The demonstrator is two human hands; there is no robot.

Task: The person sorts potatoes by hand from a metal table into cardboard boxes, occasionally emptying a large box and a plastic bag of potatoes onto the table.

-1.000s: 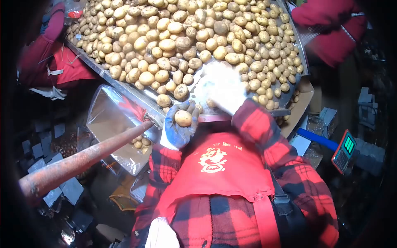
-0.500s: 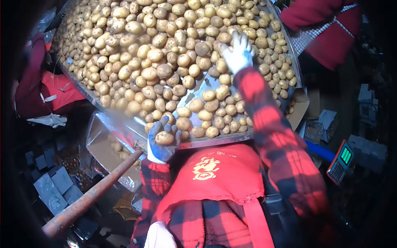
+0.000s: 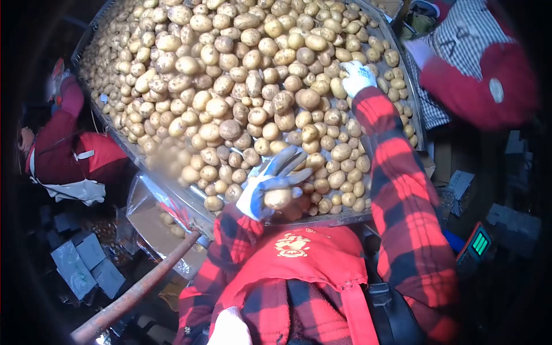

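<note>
A large heap of potatoes (image 3: 230, 86) fills a metal-rimmed sorting table (image 3: 339, 218) in front of me. My left hand (image 3: 265, 187), in a blue and white glove, is at the near edge, palm turned up. One potato (image 3: 278, 198) lies in it, held against the palm, with the fingers stretched out to the right. My right hand (image 3: 359, 79), in a white glove, reaches to the heap's right side. Its fingers curl down among the potatoes, beside a larger potato (image 3: 338, 87); their tips are hidden.
A person in a checked apron (image 3: 468, 34) stands at the right, and another person's red sleeve (image 3: 72, 98) shows at the left. Below the table's left edge stand a plastic-lined box (image 3: 149, 213) and a rusty pole (image 3: 144, 287). A scale display (image 3: 478, 242) glows at right.
My left hand has moved right and inward with the potato. My right hand has curled from a spread pose and shifted slightly. Potatoes cover much of the bare patch. The right-hand person has leaned closer.
</note>
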